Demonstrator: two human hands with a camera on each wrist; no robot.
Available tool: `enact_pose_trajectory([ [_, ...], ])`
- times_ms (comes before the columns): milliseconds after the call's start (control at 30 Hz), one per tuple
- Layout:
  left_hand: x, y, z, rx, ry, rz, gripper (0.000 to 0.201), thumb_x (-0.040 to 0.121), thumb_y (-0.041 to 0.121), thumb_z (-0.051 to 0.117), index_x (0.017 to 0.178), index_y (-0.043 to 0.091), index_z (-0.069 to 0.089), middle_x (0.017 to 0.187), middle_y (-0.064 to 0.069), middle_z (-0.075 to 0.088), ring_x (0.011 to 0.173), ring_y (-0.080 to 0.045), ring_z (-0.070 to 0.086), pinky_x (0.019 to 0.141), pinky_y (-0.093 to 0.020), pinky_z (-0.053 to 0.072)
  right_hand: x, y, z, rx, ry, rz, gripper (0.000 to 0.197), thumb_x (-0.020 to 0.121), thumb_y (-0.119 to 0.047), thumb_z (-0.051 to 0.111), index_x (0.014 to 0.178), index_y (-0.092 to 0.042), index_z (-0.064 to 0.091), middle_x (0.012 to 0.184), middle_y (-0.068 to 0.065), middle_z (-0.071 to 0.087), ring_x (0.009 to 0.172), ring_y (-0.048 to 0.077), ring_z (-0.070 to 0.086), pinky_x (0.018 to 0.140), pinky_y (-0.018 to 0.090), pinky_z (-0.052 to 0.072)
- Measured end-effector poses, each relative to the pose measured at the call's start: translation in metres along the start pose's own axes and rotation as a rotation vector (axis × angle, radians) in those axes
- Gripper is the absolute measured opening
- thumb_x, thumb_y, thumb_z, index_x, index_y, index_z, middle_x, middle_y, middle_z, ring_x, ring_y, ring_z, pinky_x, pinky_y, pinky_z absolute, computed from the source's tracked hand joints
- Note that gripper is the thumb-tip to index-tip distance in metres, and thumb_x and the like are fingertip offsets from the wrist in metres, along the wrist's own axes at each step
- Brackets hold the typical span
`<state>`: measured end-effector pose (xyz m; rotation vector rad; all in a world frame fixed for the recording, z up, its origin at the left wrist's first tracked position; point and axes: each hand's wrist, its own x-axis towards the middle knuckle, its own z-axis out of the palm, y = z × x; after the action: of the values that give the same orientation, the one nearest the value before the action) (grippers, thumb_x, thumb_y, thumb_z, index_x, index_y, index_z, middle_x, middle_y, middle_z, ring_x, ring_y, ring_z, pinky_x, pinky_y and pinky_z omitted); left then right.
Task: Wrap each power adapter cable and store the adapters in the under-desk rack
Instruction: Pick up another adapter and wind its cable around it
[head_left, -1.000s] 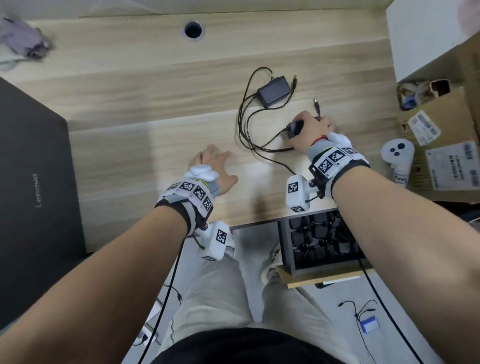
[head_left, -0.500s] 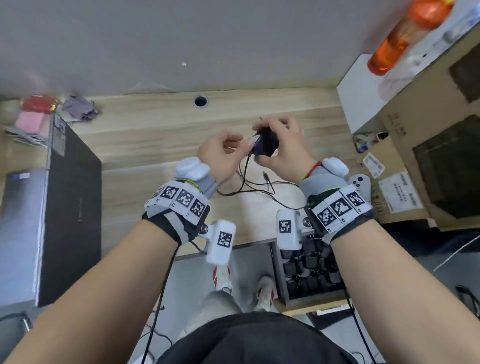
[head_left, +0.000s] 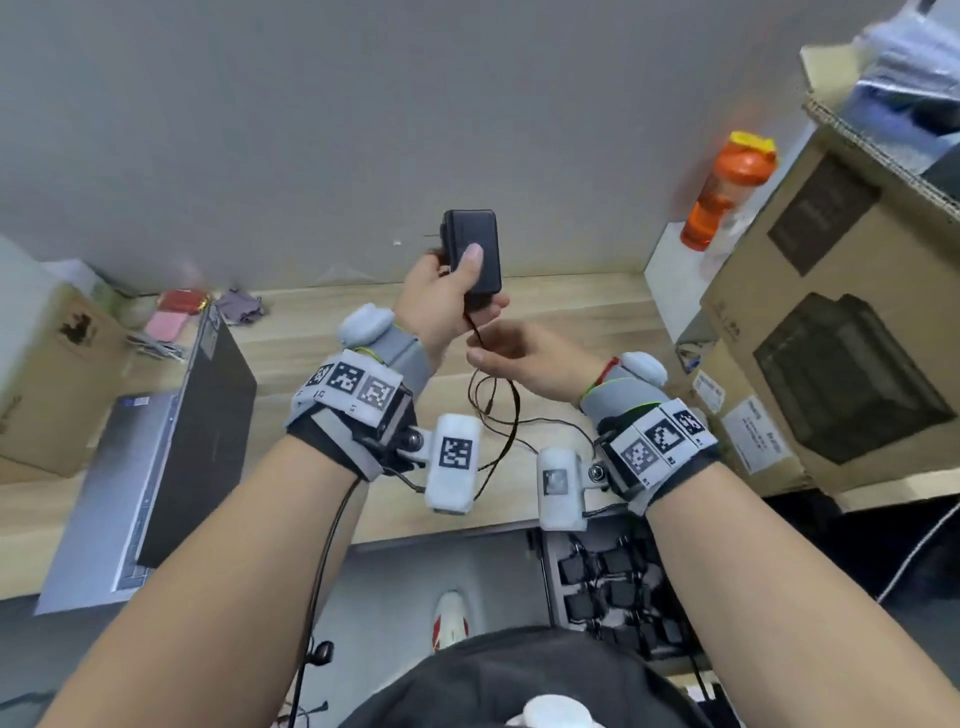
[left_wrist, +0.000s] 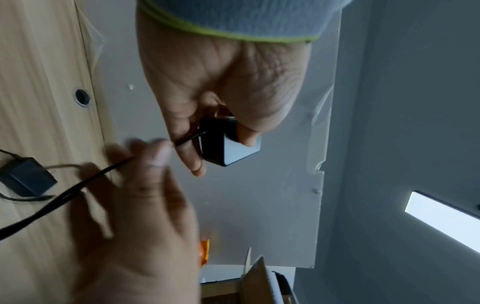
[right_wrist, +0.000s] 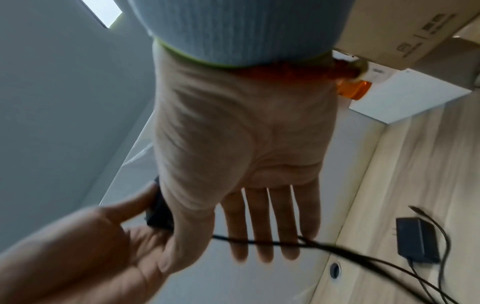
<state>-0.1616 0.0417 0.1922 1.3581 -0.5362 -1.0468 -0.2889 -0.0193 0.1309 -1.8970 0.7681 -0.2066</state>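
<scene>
The left hand (head_left: 441, 296) holds a black rectangular plastic power adapter (head_left: 474, 249) upright above the pale wooden desk (head_left: 571, 312), thumb pressed on its face and fingers curled behind. Its thin black cable (head_left: 511, 415) hangs in loops to the desk. In the head view the right hand (head_left: 524, 358) seems to pinch that cable just below the adapter; the right wrist view shows its fingers (right_wrist: 262, 222) straight, the cable crossing them. Only the wrist views show a second black adapter (right_wrist: 418, 239) lying on the desk, making two. The dark under-desk rack (head_left: 613, 587) holds several black adapters, too crowded to count.
</scene>
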Motion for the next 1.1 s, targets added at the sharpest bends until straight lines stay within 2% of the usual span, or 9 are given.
enact_pose_trajectory([
  [67, -0.009, 0.009, 0.005, -0.008, -0.022, -0.012, 0.031, 0.102, 0.034, 0.047, 0.116, 0.007, 0.048, 0.097, -0.011, 0.062, 0.073, -0.025, 0.069, 0.067, -0.033, 0.059, -0.005, 0.001, 0.009, -0.091, -0.058, -0.001, 0.023, 0.094, -0.046, 0.057, 0.095, -0.027, 0.07, 0.099, 0.007, 0.071, 0.097, 0.022, 0.065, 0.095, 0.043, 0.05],
  [133, -0.021, 0.017, 0.008, 0.006, -0.019, 0.001, 0.036, 0.102, 0.04, 0.044, 0.118, 0.008, 0.05, 0.098, -0.011, 0.062, 0.062, -0.019, 0.067, 0.056, -0.027, 0.052, -0.009, 0.007, 0.011, -0.153, -0.022, -0.002, 0.03, 0.094, -0.048, 0.053, 0.077, -0.032, 0.071, 0.089, 0.014, 0.07, 0.088, 0.029, 0.063, 0.088, 0.042, 0.05],
  [300, -0.027, 0.038, -0.003, 0.007, 0.096, 0.03, 0.033, 0.102, 0.044, 0.043, 0.11, 0.013, 0.052, 0.092, -0.011, 0.062, 0.04, -0.011, 0.039, 0.047, -0.024, 0.037, -0.022, 0.041, -0.009, -0.183, 0.101, 0.139, 0.043, 0.095, -0.049, 0.054, 0.063, -0.022, 0.064, 0.068, 0.001, 0.066, 0.063, 0.015, 0.053, 0.072, 0.035, 0.044],
  [633, -0.022, 0.042, -0.03, 0.048, 0.246, 0.049, 0.041, 0.1, 0.048, 0.044, 0.12, 0.012, 0.051, 0.102, -0.013, 0.053, 0.04, -0.01, 0.033, 0.042, -0.023, 0.037, -0.049, 0.082, -0.044, -0.439, 0.346, 0.497, 0.016, 0.09, -0.025, 0.067, 0.104, -0.021, 0.074, 0.101, 0.004, 0.068, 0.099, 0.023, 0.061, 0.079, 0.024, 0.042],
  [700, -0.024, 0.04, -0.022, 0.068, 0.216, 0.052, 0.039, 0.101, 0.046, 0.043, 0.118, 0.012, 0.05, 0.102, -0.013, 0.054, 0.043, -0.011, 0.034, 0.044, -0.024, 0.039, -0.045, 0.071, -0.04, -0.446, 0.341, 0.379, 0.027, 0.086, -0.032, 0.071, 0.112, -0.025, 0.071, 0.115, 0.005, 0.067, 0.111, 0.024, 0.059, 0.09, 0.027, 0.044],
  [800, -0.028, 0.034, 0.001, 0.064, 0.148, 0.049, 0.033, 0.102, 0.043, 0.042, 0.115, 0.013, 0.049, 0.1, -0.012, 0.054, 0.048, -0.013, 0.039, 0.049, -0.027, 0.043, -0.035, 0.031, -0.02, -0.145, 0.136, 0.044, 0.04, 0.085, -0.037, 0.073, 0.123, -0.029, 0.064, 0.119, -0.002, 0.064, 0.102, 0.008, 0.061, 0.087, 0.018, 0.045],
  [933, -0.028, 0.034, 0.018, 0.059, 0.086, 0.053, 0.03, 0.103, 0.042, 0.041, 0.112, 0.014, 0.048, 0.099, -0.013, 0.054, 0.049, -0.013, 0.04, 0.049, -0.027, 0.042, -0.027, -0.01, 0.013, -0.054, -0.16, -0.099, 0.011, 0.094, -0.038, 0.062, 0.094, -0.031, 0.071, 0.09, -0.015, 0.07, 0.084, 0.0, 0.061, 0.085, 0.021, 0.048],
  [1000, -0.026, 0.036, 0.017, 0.087, 0.081, 0.059, 0.031, 0.102, 0.044, 0.041, 0.11, 0.015, 0.048, 0.1, -0.013, 0.055, 0.047, -0.012, 0.038, 0.051, -0.028, 0.042, -0.022, -0.01, 0.02, -0.018, -0.138, -0.084, 0.029, 0.099, -0.03, 0.056, 0.073, -0.021, 0.066, 0.065, -0.014, 0.065, 0.061, -0.004, 0.057, 0.07, 0.015, 0.047],
  [1100, -0.021, 0.04, 0.005, 0.163, 0.132, 0.077, 0.031, 0.1, 0.047, 0.042, 0.102, 0.017, 0.047, 0.097, -0.015, 0.055, 0.04, -0.011, 0.036, 0.051, -0.027, 0.038, -0.01, 0.017, 0.02, 0.053, 0.032, -0.03, 0.04, 0.093, -0.049, 0.049, 0.067, -0.023, 0.067, 0.058, -0.001, 0.063, 0.056, 0.013, 0.061, 0.078, 0.042, 0.054],
])
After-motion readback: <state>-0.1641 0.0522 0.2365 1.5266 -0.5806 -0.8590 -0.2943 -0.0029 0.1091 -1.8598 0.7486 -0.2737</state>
